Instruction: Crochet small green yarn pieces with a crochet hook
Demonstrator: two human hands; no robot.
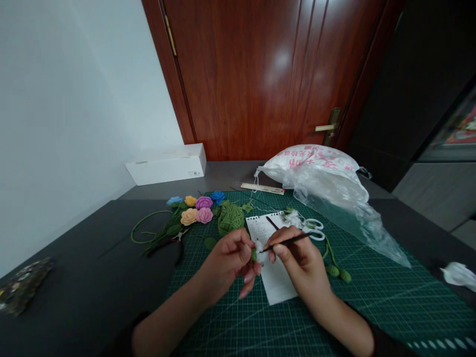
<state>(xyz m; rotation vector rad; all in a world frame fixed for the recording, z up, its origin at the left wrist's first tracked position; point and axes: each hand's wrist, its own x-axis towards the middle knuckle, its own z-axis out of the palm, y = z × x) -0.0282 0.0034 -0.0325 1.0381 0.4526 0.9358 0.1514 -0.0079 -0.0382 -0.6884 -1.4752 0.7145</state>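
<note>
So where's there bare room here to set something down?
The right side of the green cutting mat, between the crocheted buds and your right forearm; also the dark tabletop between the shiny packet and the mat. It's crowded mid-mat: crocheted flowers, pliers, yarn ball, notepaper, scissors, plus your left hand and right hand.

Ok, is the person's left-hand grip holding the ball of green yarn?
No; the left-hand grip pinches a small white-and-green piece, while the green yarn ball sits beyond it on the cutting mat.
</note>
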